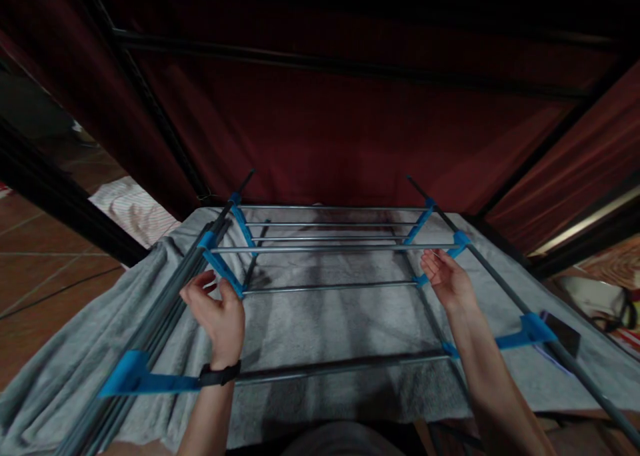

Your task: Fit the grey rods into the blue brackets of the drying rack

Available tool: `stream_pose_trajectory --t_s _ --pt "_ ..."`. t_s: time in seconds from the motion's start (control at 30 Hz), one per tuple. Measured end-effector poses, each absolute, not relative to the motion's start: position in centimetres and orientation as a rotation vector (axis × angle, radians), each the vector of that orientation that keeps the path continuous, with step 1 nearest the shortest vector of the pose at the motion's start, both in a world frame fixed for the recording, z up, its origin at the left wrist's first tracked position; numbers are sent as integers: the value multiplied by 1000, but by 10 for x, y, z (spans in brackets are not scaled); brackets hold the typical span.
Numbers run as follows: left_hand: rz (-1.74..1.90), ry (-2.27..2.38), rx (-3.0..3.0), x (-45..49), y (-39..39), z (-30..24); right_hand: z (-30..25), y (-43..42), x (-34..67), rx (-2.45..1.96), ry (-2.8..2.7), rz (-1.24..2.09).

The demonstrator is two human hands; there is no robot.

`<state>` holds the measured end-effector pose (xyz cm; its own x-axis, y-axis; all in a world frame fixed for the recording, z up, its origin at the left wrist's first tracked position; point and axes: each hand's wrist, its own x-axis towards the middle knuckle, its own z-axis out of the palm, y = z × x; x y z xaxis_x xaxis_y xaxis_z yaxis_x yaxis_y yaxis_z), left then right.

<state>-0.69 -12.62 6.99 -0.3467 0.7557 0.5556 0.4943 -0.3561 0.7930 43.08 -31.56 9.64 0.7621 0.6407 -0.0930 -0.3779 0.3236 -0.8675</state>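
Observation:
A rack frame of grey metal tubes and blue plastic brackets stands on a grey blanket. My left hand, a dark band at its wrist, hovers beside the left front upright's bracket. Its fingers are loosely curved, apart from the thumb, with nothing between them. My right hand is just below the right end of the upper crossbar, near another blue bracket. The fingers there are stretched out, palm partly turned up; whether they touch the tube I cannot tell.
Several loose tubes lie along the left side of the frame. A phone-like dark flat object rests on the blanket at right. Dark red fabric on a black frame hangs behind. Striped cloth lies at left.

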Motion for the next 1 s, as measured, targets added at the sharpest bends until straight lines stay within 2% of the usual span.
stream_pose_trajectory --t_s 0.13,0.37,1.0 --pt "1759 1475 2103 4 -137 79 101 -310 430 -981 -279 716" --pt "1324 1294 2714 10 -101 112 102 -296 428 -940 -207 631" --pt "1242 1395 2882 7 -78 116 104 -292 427 -914 -215 538"
